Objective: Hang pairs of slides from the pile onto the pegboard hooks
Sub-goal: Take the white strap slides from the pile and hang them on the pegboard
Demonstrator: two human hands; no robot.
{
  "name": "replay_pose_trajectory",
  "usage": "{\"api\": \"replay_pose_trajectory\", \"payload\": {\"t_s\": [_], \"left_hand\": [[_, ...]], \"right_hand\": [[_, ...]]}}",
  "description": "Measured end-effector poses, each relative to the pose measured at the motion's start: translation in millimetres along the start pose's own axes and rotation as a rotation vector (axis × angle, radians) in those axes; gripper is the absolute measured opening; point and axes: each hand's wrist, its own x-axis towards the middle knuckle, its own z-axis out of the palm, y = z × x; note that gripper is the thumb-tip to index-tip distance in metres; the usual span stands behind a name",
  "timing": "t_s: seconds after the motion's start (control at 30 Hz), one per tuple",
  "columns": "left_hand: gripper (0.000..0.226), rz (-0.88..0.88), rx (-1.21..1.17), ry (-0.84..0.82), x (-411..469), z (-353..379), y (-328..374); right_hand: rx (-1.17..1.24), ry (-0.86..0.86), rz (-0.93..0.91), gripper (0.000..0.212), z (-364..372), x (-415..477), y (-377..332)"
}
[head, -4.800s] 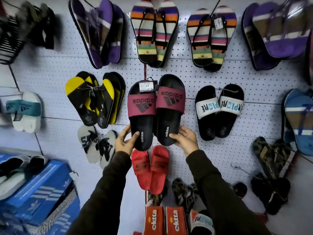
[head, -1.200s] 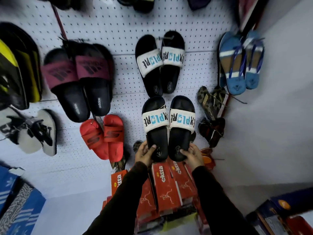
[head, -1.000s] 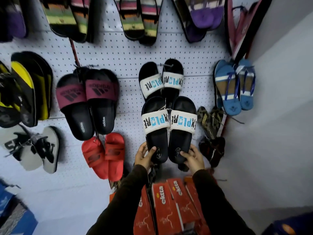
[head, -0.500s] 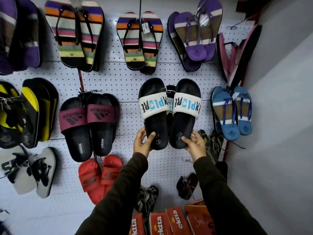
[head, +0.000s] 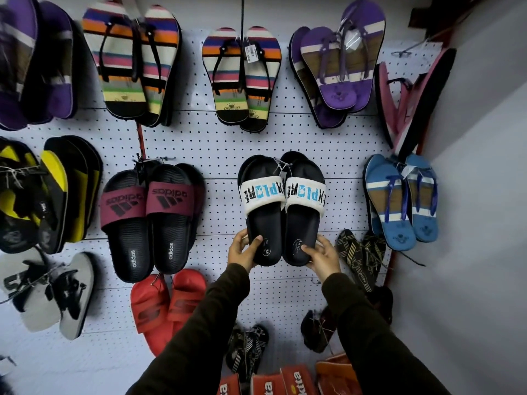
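Behind held slides (head: 282,206), another pair, hook hidden.

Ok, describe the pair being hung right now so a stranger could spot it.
On the white pegboard, look at the middle row, right of the maroon-strapped pair. Both hands hold the black slides by their heels; only these have white straps with blue and black lettering.

Held slides (head: 282,212): black, white straps, blue-and-black lettering
Adidas slides (head: 151,220): black, maroon straps
Small slides (head: 168,303): red
Striped flip-flops (head: 241,75): orange, pink, blue, cream, black
Pegboard (head: 216,141): white, dotted
Sleeves (head: 205,334): dark
Boxes (head: 291,380): orange-red
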Motion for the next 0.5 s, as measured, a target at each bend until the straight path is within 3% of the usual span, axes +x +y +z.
{"api": "replay_pose_trajectory", "payload": {"t_s": [0.07, 0.2, 0.27, 0.37, 0.43, 0.5], "left_hand": [[0.034, 0.071, 0.047, 0.034, 1, 2, -1], [0.068, 0.366, 0.252, 0.162, 1, 10, 1], [0.065, 0.611, 0.437, 0.191, 1, 17, 6], [0.060, 0.885, 0.708, 0.102, 5, 26, 15], [0.060, 0.938, 0.875, 0.023, 11, 30, 13], [0.060, 0.891, 1.017, -0.035, 17, 30, 9]], "right_hand": [[-0.060, 0.002, -0.043, 0.054, 1, 0, 2], [-0.196, 0.066, -0.221, 0.067, 9, -1, -2], [-0.291, 0.130, -0.374, 0.067, 16, 1, -7], [-0.520, 0.140, -0.708, 0.061, 21, 9, -13], [-0.680, 0.097, -0.830, 0.058, 21, 17, -13], [-0.754, 0.068, -0.842, 0.057, 21, 24, -14]]}}
